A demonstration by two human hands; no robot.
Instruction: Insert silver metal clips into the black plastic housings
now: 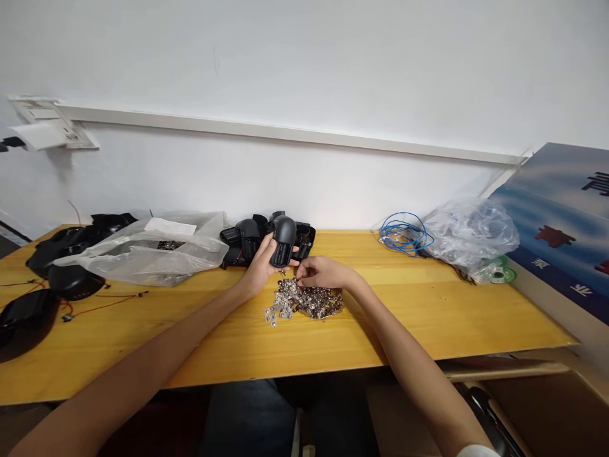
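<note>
My left hand (259, 270) grips a black rounded plastic housing (283, 241), holding it upright just above the yellow table (428, 317). My right hand (322, 273) is beside it, fingers pinched over a pile of small shiny metal parts (304, 303) lying on the table; what the fingertips hold is too small to make out. Behind the hands lies a heap of more black housings (247, 244).
A clear plastic bag (152, 251) with a white label lies at the left, with black shells and red wires (57, 266) beyond it. A blue wire coil (404, 233), a crumpled bag (469, 235) and a blue board (561, 216) sit at the right.
</note>
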